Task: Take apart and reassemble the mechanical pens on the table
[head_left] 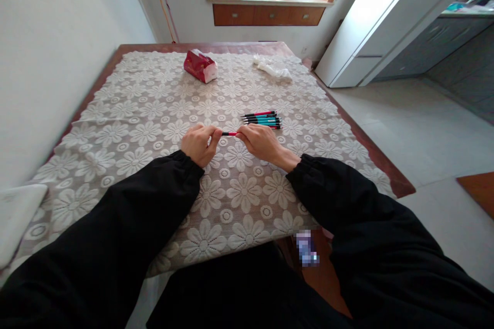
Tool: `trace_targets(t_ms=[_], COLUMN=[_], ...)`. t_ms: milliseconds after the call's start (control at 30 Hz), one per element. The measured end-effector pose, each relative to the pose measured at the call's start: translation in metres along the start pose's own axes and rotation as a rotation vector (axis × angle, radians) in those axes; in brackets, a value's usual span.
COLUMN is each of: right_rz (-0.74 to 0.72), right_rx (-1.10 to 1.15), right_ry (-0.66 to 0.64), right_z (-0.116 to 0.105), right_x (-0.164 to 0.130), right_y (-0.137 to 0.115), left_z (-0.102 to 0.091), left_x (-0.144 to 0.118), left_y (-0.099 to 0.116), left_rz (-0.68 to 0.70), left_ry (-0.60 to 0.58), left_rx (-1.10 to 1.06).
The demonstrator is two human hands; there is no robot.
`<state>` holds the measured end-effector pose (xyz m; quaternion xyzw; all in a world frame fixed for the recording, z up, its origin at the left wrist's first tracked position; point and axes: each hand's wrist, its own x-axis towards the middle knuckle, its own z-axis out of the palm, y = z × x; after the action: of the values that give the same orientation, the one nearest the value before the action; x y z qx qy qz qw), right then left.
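Note:
A red and black pen (229, 134) lies level between my two hands, just above the lace tablecloth. My left hand (199, 144) pinches its black end between thumb and fingers. On the red end, my right hand (260, 142) has its fingers closed. Both tips of the pen are hidden in my fingers. Right behind my right hand lies a row of several pens (262, 120), some red and black, others turquoise and black, with their points to the left.
A red tissue pack (199, 67) and a crumpled clear plastic bag (273, 69) lie toward the table's far side. At the left edge is a white object (21, 216). A wall stands close on the left; a white fridge (370, 25) stands beyond the table's right.

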<state>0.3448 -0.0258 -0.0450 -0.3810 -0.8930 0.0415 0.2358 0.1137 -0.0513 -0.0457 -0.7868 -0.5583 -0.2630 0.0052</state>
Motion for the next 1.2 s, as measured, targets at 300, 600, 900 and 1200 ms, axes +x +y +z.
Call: trace_targets(t_ms=[300, 600, 900, 1200], right_rz=[0.010, 0.024, 0.008, 0.038], right_rx=[0.008, 0.006, -0.014, -0.092], right_ry=[0.002, -0.004, -0.056, -0.137], right_z=[0.000, -0.002, 0.001, 0.000], right_x=[0.000, 0.000, 0.001, 0.000], right_y=[0.001, 0.000, 0.008, 0.009], left_z=[-0.001, 0.000, 0.005, 0.008], left_x=[-0.001, 0.000, 0.001, 0.002], left_y=[-0.001, -0.007, -0.009, -0.012], left_rz=[-0.063, 0.024, 0.088, 0.126], left_ry=[0.039, 0.038, -0.066, -0.081], left_rx=[-0.009, -0.072, -0.100, -0.104])
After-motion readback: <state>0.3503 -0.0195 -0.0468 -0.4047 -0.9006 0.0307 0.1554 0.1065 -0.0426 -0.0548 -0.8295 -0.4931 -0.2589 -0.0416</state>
